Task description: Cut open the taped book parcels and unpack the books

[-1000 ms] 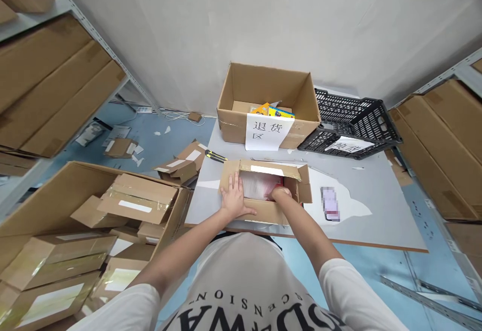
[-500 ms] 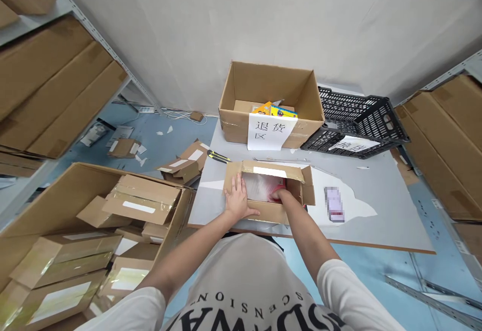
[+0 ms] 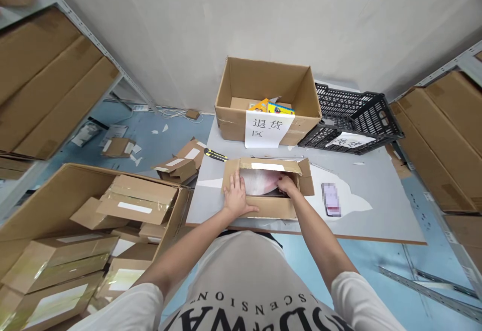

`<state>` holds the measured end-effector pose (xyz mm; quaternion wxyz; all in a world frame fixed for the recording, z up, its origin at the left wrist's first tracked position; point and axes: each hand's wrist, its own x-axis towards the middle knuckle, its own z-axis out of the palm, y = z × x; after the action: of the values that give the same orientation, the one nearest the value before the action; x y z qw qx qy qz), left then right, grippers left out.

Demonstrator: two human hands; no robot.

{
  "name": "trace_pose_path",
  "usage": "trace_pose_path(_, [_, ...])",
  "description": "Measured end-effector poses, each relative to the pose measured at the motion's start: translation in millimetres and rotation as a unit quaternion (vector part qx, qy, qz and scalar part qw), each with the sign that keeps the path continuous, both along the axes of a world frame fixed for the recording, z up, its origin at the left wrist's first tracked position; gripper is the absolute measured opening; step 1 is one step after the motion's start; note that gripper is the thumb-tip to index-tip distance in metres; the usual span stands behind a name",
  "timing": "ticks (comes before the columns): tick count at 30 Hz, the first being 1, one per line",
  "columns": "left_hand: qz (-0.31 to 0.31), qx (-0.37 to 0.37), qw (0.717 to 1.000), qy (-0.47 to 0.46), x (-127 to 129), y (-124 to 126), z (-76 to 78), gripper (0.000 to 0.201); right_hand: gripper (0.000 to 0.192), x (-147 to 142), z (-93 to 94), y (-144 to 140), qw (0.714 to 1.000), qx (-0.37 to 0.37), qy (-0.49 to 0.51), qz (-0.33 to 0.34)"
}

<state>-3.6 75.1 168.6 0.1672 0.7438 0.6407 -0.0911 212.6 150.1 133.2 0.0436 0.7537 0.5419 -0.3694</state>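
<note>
A small open cardboard box sits on the grey table right in front of me. My left hand lies flat on the box's left flap and near rim, fingers spread. My right hand reaches inside the box and grips a pinkish item in clear plastic wrap, which it has raised to about rim height. The box bottom under the item looks dark.
Behind stand a large open carton with a paper sign and a black plastic crate. A yellow-black utility knife lies left of the small box, a phone to its right. A big carton of packed parcels stands at my left. Shelves flank both sides.
My right hand has pulled the wrapped item upward inside the box, so more of it shows. My left hand has stayed on the flap. The view shifted slightly.
</note>
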Motion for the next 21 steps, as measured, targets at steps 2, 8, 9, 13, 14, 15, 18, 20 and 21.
trace_pose_path(2, [-0.002, 0.005, 1.0, 0.002, 0, -1, -1.2, 0.135, 0.036, 0, 0.0, -4, 0.995, 0.016, 0.075, -0.069])
trace_pose_path(8, [0.002, 0.008, 1.0, 0.004, -2, 0, -1.3, 0.129, 0.017, -4, 7.8, -7, 0.939, 0.071, 0.244, -0.232])
trace_pose_path(9, [0.002, 0.005, 1.0, 0.001, -2, 0, -0.5, 0.13, 0.015, -5, 10.8, -7, 0.929, 0.078, 0.264, -0.248])
trace_pose_path(13, [0.003, -0.008, 1.0, -0.015, -4, 1, 4.6, 0.134, 0.011, -4, 26.2, -13, 0.892, 0.11, 0.33, -0.289])
trace_pose_path(14, [0.005, -0.011, 1.0, -0.023, -4, 1, 6.0, 0.134, 0.01, -3, 30.4, -16, 0.884, 0.119, 0.343, -0.295])
trace_pose_path(15, [0.009, -0.012, 0.999, -0.034, -5, 2, 7.3, 0.134, 0.01, -2, 34.6, -19, 0.876, 0.128, 0.354, -0.301])
trace_pose_path(18, [0.031, -0.013, 0.996, -0.089, -7, 5, 10.3, 0.131, 0.012, 0, 46.3, -31, 0.857, 0.154, 0.377, -0.317])
trace_pose_path(20, [0.056, -0.014, 0.988, -0.145, -10, 8, 10.7, 0.127, 0.013, 1, 54.0, -39, 0.833, 0.179, 0.406, -0.332])
trace_pose_path(21, [0.071, -0.014, 0.981, -0.181, -13, 10, 10.3, 0.124, 0.014, 1, 58.2, -43, 0.816, 0.193, 0.424, -0.342])
